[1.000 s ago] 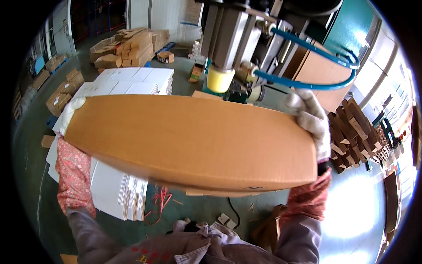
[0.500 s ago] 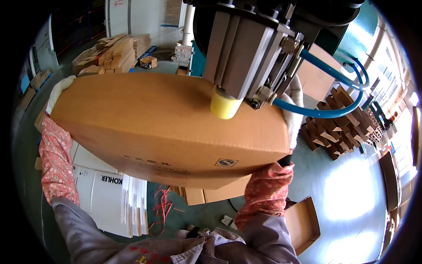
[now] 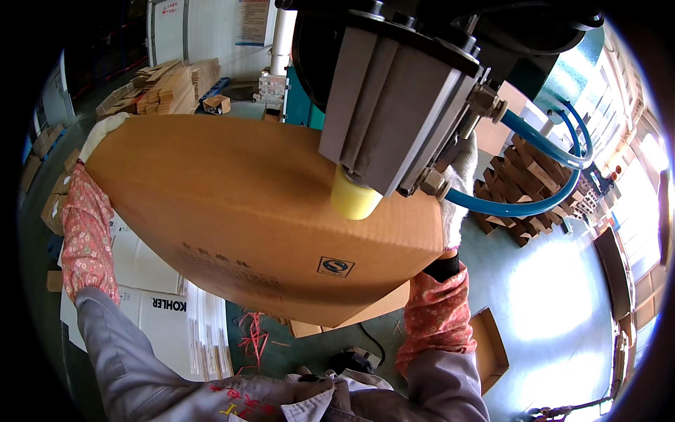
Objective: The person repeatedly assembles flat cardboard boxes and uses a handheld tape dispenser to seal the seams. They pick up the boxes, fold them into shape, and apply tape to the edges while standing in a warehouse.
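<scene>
One large flat cardboard box [image 3: 260, 218] fills the middle of the view, held up under the yellow tip [image 3: 354, 200] of a grey pneumatic machine head [image 3: 408, 105] — blue hoses [image 3: 541, 204] trail off it. Both gloved hands are clamped on it: left hand [image 3: 102, 130] at its far-left corner, right hand [image 3: 455, 193] on its right edge. White cartons [image 3: 151, 295] lie on the floor below.

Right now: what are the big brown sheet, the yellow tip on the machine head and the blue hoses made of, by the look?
Brown sheet: corrugated cardboard, matte kraft brown, with fine fluting lines and a folded edge. Yellow tip: likely rubber or urethane, smooth and slightly glossy; it could be plastic. Blue hoses: flexible plastic tubing, glossy, bent in smooth curves. Both hands, left hand and right hand, wear white knit gloves.
</scene>
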A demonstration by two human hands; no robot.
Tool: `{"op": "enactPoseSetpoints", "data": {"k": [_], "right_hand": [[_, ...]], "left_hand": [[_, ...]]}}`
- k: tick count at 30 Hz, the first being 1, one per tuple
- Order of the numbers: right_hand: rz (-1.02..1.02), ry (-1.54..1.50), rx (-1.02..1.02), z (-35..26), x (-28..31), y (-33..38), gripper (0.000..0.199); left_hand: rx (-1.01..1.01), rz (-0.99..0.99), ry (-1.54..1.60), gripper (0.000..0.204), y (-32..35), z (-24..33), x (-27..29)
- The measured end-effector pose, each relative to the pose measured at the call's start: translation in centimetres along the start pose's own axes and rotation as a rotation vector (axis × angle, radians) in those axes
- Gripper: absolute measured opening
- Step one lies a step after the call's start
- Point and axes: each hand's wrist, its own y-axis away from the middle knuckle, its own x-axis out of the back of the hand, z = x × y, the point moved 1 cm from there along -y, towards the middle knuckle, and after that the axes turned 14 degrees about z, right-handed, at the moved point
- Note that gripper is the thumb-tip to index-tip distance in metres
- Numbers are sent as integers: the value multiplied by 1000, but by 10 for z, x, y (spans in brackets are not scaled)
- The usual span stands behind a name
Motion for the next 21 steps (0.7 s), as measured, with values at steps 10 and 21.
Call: {"op": "enactPoseSetpoints", "data": {"k": [10,21], "right_hand": [[-58,-294,-453,13,54,48,62],[460,121,-8,-42,239,17,63]], "left_hand": [[38,219,149,21,-6,-30,-4],[-108,-116,-61,52,120,-1,-216]]}}
